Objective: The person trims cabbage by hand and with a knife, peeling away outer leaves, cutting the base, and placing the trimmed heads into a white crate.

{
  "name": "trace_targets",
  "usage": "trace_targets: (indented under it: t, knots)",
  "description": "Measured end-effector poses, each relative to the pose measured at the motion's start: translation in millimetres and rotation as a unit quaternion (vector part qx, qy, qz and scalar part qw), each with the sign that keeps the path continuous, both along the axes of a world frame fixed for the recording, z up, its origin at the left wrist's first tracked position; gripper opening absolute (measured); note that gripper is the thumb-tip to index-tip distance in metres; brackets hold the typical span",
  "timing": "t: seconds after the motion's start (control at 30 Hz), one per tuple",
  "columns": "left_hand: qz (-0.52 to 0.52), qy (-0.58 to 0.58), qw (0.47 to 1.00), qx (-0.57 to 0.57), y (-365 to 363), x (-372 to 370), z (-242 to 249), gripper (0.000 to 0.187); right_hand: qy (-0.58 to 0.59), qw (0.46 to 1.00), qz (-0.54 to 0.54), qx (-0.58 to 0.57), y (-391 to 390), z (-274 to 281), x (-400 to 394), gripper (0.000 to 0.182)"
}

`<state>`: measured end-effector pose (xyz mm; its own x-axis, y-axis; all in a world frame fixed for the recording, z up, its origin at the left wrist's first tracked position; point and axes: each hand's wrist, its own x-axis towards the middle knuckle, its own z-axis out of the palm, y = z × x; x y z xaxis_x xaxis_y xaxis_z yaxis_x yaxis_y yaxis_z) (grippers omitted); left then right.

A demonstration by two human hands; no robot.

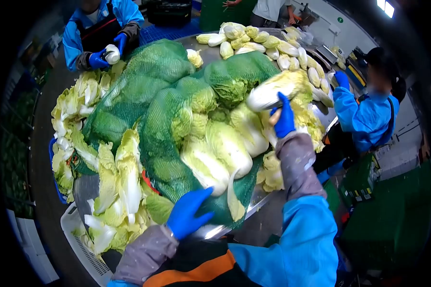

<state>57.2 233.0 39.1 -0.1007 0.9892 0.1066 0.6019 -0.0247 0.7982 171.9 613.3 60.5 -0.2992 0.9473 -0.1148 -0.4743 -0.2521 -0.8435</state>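
Observation:
My left hand, in a blue glove, is open with its fingers stretched out, just in front of the nearest napa cabbages in an opened green mesh sack. My right hand, also gloved, is closed around a tan, wooden-looking handle of what looks like a knife; its blade is mostly hidden. Right at its fingertips is a napa cabbage, tilted and blurred, above the others. A loose pale leaf hangs over the sack's near edge.
Peeled leaves pile up at the left, above a white plastic basket. Trimmed cabbages lie along the table's far side. Co-workers stand at far left and right; another person is behind.

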Motion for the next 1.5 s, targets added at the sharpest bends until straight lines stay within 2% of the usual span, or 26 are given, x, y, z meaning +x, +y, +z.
trace_targets:
  t: [0.03,0.07,0.13,0.17,0.2,0.33,0.37,0.43,0.5,0.6,0.67,0.7,0.73,0.8,0.87,0.9,1.0,1.07,1.13,1.27,1.33,1.4,1.5]
  knots:
    - [0.032,-0.027,0.999,0.002,-8.5,-1.6,-7.0,0.056,-0.093,0.995,0.007,0.020,55.7,-17.2,20.8,0.017]
    - [0.065,-0.055,0.996,0.004,-17.9,-2.4,-13.3,0.051,-0.005,0.998,-0.053,0.017,105.5,-37.2,17.5,0.019]
    - [0.133,-0.135,0.982,-0.003,-37.0,-4.0,-21.7,0.043,0.040,0.994,-0.085,-0.063,149.3,-25.7,27.2,0.034]
    - [0.170,-0.139,0.975,-0.015,-46.5,-6.7,-29.6,0.043,0.030,0.994,-0.034,-0.101,211.8,-55.2,51.0,0.039]
    - [0.207,-0.146,0.967,-0.032,-59.6,-8.0,-36.3,0.043,0.024,0.986,-0.120,-0.114,212.0,-50.3,49.0,0.040]
    - [0.351,-0.085,0.932,-0.021,-99.4,-2.0,-49.9,0.043,-0.078,0.992,-0.095,-0.011,202.1,-74.2,56.4,0.049]
    - [0.313,-0.008,0.949,-0.037,-105.2,-3.0,-55.2,0.046,-0.144,0.983,-0.115,-0.007,145.2,-45.5,40.6,0.056]
    - [0.228,0.109,0.963,-0.093,-113.5,-0.2,-65.3,0.057,-0.130,0.989,-0.058,0.047,90.6,-55.7,43.1,0.056]
    - [0.245,0.071,0.963,-0.083,-109.6,3.6,-73.9,0.063,-0.164,0.984,-0.019,0.073,18.8,-59.8,52.4,0.051]
    - [0.180,0.190,0.956,-0.131,-112.3,-1.0,-78.9,0.067,-0.234,0.964,0.054,0.114,-60.9,-65.0,81.9,0.047]
    - [0.145,0.268,0.941,-0.148,-131.4,-0.1,-107.8,0.064,-0.290,0.951,0.081,0.071,-96.3,-74.1,102.2,0.047]
    - [0.151,0.265,0.943,-0.134,-133.9,-0.7,-112.6,0.060,-0.370,0.912,0.095,0.152,-104.9,-87.3,119.9,0.048]
    - [0.156,0.261,0.945,-0.122,-137.3,0.4,-116.4,0.056,-0.346,0.916,0.078,0.190,-105.4,-123.2,140.6,0.041]
    - [0.167,0.285,0.939,-0.090,-144.1,-1.0,-126.5,0.045,-0.392,0.909,0.032,0.137,-142.8,-149.6,147.8,0.039]
    - [0.173,0.276,0.943,-0.068,-154.6,-5.1,-134.4,0.035,-0.458,0.875,0.061,0.149,-182.5,-178.2,144.8,0.041]
    - [0.173,0.270,0.945,-0.068,-160.9,-7.8,-133.3,0.034,-0.468,0.877,0.073,0.078,-218.7,-167.7,125.9,0.044]
    - [0.186,0.272,0.942,-0.062,-191.8,-16.4,-135.7,0.026,-0.373,0.924,0.050,0.072,-299.2,-178.7,101.3,0.046]
    - [0.197,0.290,0.935,-0.056,-216.7,-25.5,-141.2,0.024,-0.290,0.957,0.005,0.011,-352.7,-168.9,81.2,0.046]
    - [0.221,0.284,0.929,-0.083,-255.7,-39.4,-148.1,0.030,-0.228,0.972,-0.051,0.016,-407.0,-154.9,58.4,0.046]
    - [0.272,0.289,0.915,-0.073,-339.5,-81.9,-154.0,0.041,-0.238,0.960,0.121,0.080,-507.2,-137.7,23.2,0.046]
    - [0.292,0.286,0.910,-0.070,-376.8,-101.8,-155.3,0.040,-0.209,0.956,0.201,0.042,-539.4,-134.7,12.3,0.044]
    - [0.312,0.287,0.904,-0.061,-417.3,-119.1,-160.3,0.040,-0.230,0.944,0.230,0.054,-561.2,-134.8,9.0,0.042]
    - [0.325,0.293,0.896,-0.081,-473.2,-139.8,-167.1,0.042,-0.249,0.948,0.196,0.038,-578.6,-133.1,11.5,0.039]
